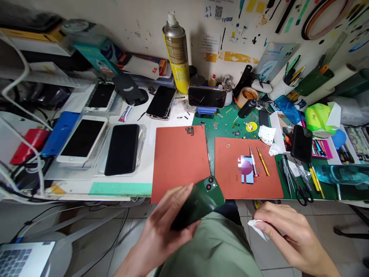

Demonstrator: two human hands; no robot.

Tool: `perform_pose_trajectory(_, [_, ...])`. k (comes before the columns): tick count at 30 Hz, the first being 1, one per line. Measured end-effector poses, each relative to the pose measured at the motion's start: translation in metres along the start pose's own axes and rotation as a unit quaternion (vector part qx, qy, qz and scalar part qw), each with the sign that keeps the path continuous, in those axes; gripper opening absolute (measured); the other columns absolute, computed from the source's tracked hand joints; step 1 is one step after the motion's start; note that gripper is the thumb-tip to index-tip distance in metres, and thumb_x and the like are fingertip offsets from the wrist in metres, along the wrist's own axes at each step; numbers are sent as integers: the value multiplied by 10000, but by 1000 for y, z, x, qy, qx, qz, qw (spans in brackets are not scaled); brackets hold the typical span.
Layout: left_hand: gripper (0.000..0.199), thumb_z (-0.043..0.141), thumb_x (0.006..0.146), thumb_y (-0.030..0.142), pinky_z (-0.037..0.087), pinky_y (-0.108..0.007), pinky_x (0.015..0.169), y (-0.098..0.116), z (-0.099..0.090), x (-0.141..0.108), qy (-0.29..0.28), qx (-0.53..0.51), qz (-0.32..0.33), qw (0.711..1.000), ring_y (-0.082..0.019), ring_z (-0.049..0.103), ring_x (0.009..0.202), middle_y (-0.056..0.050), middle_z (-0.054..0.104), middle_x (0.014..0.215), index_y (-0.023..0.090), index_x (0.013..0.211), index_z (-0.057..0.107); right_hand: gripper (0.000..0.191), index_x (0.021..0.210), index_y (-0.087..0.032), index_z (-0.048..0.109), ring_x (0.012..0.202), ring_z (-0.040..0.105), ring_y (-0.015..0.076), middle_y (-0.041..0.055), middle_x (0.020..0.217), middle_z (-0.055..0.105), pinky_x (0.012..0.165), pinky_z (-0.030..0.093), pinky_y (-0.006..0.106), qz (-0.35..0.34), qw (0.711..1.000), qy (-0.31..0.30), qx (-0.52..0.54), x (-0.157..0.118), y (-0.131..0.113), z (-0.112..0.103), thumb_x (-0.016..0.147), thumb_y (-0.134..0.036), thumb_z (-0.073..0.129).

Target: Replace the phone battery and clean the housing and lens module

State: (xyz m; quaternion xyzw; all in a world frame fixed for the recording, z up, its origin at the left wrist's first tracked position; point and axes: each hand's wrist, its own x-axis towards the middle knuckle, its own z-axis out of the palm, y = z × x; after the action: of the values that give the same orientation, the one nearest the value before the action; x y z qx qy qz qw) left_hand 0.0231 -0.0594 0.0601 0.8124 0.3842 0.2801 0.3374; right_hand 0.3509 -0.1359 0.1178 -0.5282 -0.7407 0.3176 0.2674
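Observation:
My left hand [170, 219] grips a dark green smartphone [201, 198] by its long edges, its back with two camera lenses turned up toward me. The phone is tilted over my lap, in front of the table edge. A hazy smear shows on its glossy back. Off to the right, my right hand [284, 231] pinches a small white tissue [258, 228] between thumb and fingers, apart from the phone. Beyond the phone lies an orange-brown mat [181, 161]. A second mat [230, 154] carries two screwdrivers [263, 161] and a blue piece with a purplish round patch [246, 167].
Several phones lie at the left, among them a white-framed one [83, 139] and a black one [122, 149]. A yellow spray can [177, 57] stands at the back. Scissors [301, 190] and tweezers [285, 175] lie right, near a tissue pack [319, 117]. A laptop [23, 259] sits lower left.

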Motion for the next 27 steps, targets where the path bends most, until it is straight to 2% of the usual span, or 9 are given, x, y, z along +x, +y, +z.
perform_pose_trajectory(2, [702, 763, 979, 308, 555, -419, 1159, -10, 2, 0, 18, -104, -105, 989, -285, 620, 1419, -111, 651, 1531, 283, 1622, 481, 182, 1048, -230, 656, 672, 615, 154, 16, 811, 663, 607, 461, 297, 6, 1000, 22, 8, -1, 2, 4, 1037, -86, 544])
perform_pose_trajectory(4, [683, 779, 965, 370, 558, -427, 1156, -19, 3, 1, 47, -226, -198, 953, -301, 643, 1401, -118, 657, 1527, 273, 1592, 527, 185, 1045, -232, 662, 670, 622, 157, 18, 805, 664, 596, 459, 294, 10, 999, 36, 15, -3, 5, 7, 1033, -86, 549])
perform_pose_trajectory(8, [590, 720, 966, 534, 637, -450, 1006, -25, 6, 15, 94, -439, -342, 826, -353, 766, 1186, -203, 763, 1332, 134, 1399, 697, 171, 1029, -239, 672, 669, 621, 152, 15, 799, 656, 593, 462, 282, 30, 998, 46, 43, -7, 10, 13, 1041, -113, 558])
perform_pose_trajectory(11, [610, 597, 995, 602, 649, -458, 875, -23, 10, 30, 110, -512, -438, 731, -345, 802, 992, -228, 809, 1145, 75, 1272, 730, 139, 1024, -250, 702, 672, 615, 149, 16, 812, 663, 595, 473, 267, 63, 992, 58, 90, -6, 13, 21, 1046, -168, 592])
perform_pose_trajectory(12, [603, 569, 1000, 608, 642, -439, 827, -22, 12, 34, 119, -488, -452, 737, -326, 800, 913, -214, 817, 1060, 74, 1225, 735, 125, 1014, -253, 717, 669, 607, 148, 15, 808, 662, 594, 474, 262, 81, 988, 68, 111, -4, 14, 25, 1045, -198, 610])
perform_pose_trajectory(14, [564, 524, 1014, 612, 602, -379, 736, -22, 15, 39, 134, -377, -450, 799, -276, 756, 774, -155, 802, 901, 101, 1106, 744, 137, 961, -249, 746, 658, 587, 148, 18, 792, 653, 584, 467, 258, 138, 972, 95, 165, 1, 15, 37, 1043, -289, 644])
perform_pose_trajectory(17, [497, 509, 1030, 614, 491, -294, 669, -26, 16, 39, 154, -212, -407, 875, -209, 634, 712, -57, 731, 800, 175, 910, 707, 300, 898, -218, 774, 655, 560, 152, 32, 775, 641, 571, 453, 265, 260, 915, 126, 283, 14, 13, 58, 1001, -490, 701])
perform_pose_trajectory(22, [366, 552, 1037, 537, 422, -278, 737, -32, 11, 32, 155, -80, -403, 899, -216, 612, 830, -10, 683, 795, 217, 959, 713, 470, 872, -178, 776, 558, 404, 92, -3, 664, 561, 502, 288, 245, 349, 796, 113, 481, 37, 4, 80, 873, -646, 805])
perform_pose_trajectory(27, [424, 427, 1101, 445, 481, -365, 805, -36, 16, 24, 126, 154, -265, 944, -292, 677, 956, -121, 729, 1060, 171, 1285, 693, 456, 834, -177, 739, 561, 384, 92, -28, 598, 523, 523, 266, 256, 334, 763, 104, 544, 45, 0, 86, 883, -624, 813])
